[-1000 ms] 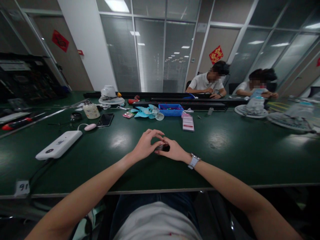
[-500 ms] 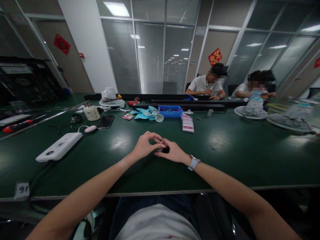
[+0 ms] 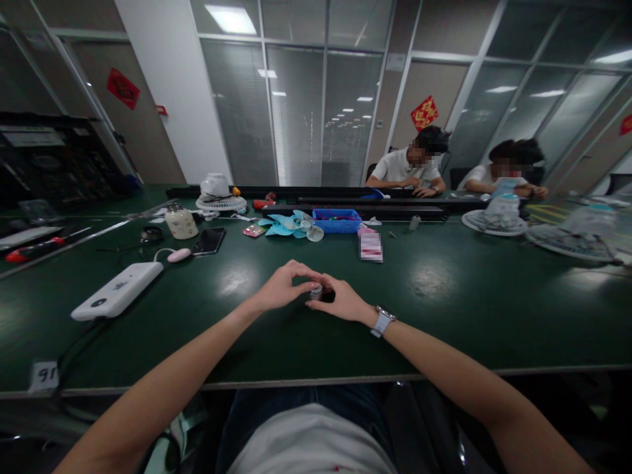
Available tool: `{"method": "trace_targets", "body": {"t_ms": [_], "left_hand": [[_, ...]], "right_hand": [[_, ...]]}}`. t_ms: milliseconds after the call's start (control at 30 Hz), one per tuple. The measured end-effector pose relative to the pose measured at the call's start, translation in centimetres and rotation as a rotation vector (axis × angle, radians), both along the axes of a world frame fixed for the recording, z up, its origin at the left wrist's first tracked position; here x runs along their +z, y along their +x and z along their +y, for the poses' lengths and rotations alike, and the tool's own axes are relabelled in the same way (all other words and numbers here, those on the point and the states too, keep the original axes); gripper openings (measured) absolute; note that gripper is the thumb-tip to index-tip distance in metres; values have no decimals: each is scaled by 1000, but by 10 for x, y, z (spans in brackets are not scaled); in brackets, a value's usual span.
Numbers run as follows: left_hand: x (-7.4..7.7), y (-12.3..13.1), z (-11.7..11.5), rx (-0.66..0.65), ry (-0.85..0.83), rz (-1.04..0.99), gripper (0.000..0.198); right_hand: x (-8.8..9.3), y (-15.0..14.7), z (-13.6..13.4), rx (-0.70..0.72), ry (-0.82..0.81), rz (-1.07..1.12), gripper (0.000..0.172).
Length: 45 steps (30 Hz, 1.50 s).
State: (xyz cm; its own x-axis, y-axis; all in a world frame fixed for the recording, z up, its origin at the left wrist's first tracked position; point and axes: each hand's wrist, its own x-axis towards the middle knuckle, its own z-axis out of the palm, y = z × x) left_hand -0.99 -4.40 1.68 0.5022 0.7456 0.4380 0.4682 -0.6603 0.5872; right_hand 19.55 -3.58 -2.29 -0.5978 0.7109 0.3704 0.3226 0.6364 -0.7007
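Note:
A small grey cylinder [image 3: 316,295] with a paler top stands upright between my hands near the middle of the table [image 3: 197,342]. The thumb of my left hand [image 3: 286,286] meets its upper part, while the other fingers curve behind it. My right hand [image 3: 344,299] is curled round its right side, thumb low in front and fingertips at the back. The fingers of both hands meet behind the cylinder, which partly hides them. A watch [image 3: 384,320] is on my right wrist.
Beyond my hands lie blue fan blades [image 3: 286,225], a blue tray [image 3: 338,222] and a pink-and-white packet [image 3: 370,245]. To the left are a white power bank [image 3: 118,289], a phone [image 3: 209,241] and a jar [image 3: 180,221]. Two people sit across the table.
My left hand has shifted slightly, its fingers lower and nearer my right hand. More of the grey cylinder's top shows now. My right hand has barely moved.

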Motion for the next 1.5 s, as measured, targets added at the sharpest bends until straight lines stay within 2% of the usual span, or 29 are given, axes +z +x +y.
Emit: {"method": "trace_targets", "body": {"t_ms": [167, 333, 500, 767, 1067, 1167, 1233, 1300, 1367, 1500], "left_hand": [[-2, 7, -5, -41, -39, -88, 20], [-8, 9, -1, 33, -59, -140, 9], [-11, 10, 1, 105, -70, -145, 20], [-13, 15, -3, 141, -5, -210, 17], [-12, 17, -6, 197, 119, -105, 20], [-9, 15, -6, 135, 105, -73, 26], [-5, 12, -5, 35, 66, -63, 21], [-2, 9, -4, -65, -9, -74, 14], [2, 6, -2, -133, -113, -111, 15], [4, 4, 1, -166, -229, -162, 14]], "right_hand": [[-4, 0, 3, -14, 33, -21, 56], [-6, 0, 5, -28, 74, -25, 38], [-4, 0, 3, -14, 55, -12, 37], [-1, -1, 1, -12, 6, 9, 38], [0, -1, 0, -36, 54, -18, 36], [-3, -1, 1, -25, 84, -22, 35], [-3, -1, 2, -16, 86, -23, 38], [-3, 0, 2, -9, 85, -24, 41], [-3, 0, 2, -13, 98, -30, 41], [-1, -1, 1, -21, 108, -43, 38]]}}
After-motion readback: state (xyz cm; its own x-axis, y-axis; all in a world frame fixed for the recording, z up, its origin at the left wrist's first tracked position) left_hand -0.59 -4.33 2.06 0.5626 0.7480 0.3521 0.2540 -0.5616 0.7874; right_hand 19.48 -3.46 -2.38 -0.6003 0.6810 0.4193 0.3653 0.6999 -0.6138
